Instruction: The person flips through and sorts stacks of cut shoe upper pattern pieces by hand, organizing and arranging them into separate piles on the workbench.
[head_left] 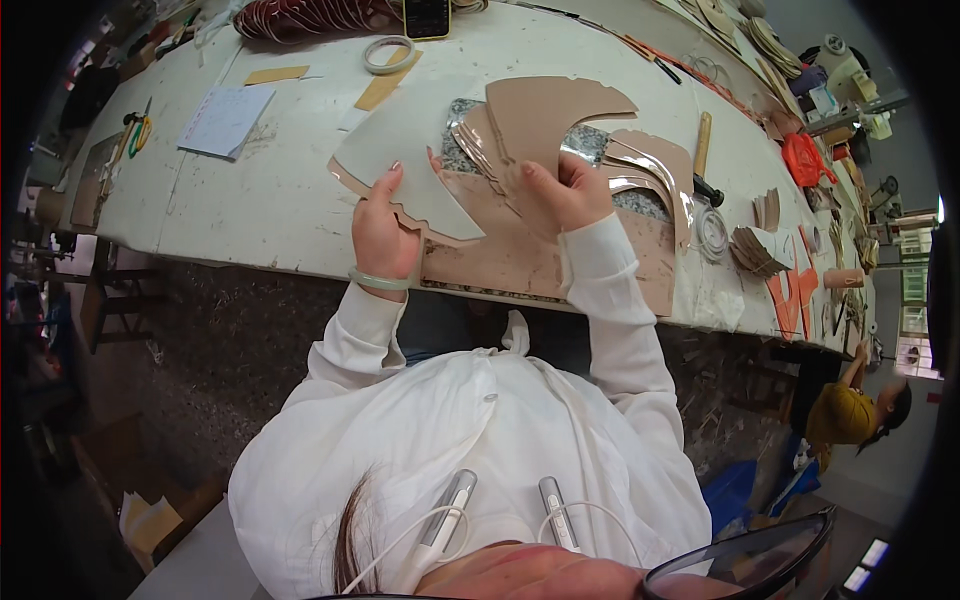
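Note:
Over the near edge of the worktable, my left hand grips a pale grey-white curved cut sheet, thumb on top; a thin pinkish-beige layer shows along its lower edge. My right hand is closed on a pinkish-beige curved cut piece, leather-like, with glossy strips at its left. Just right of that hand, more glossy-edged beige pieces lie on a speckled grey stone slab. Below both hands is a pinkish-beige board, partly covered by the pieces.
To the right lie a hammer, a clear tape roll, stacked cut pieces and orange-handled scissors. Farther back are a tape ring and a phone. Written paper lies left. Another person is at far right.

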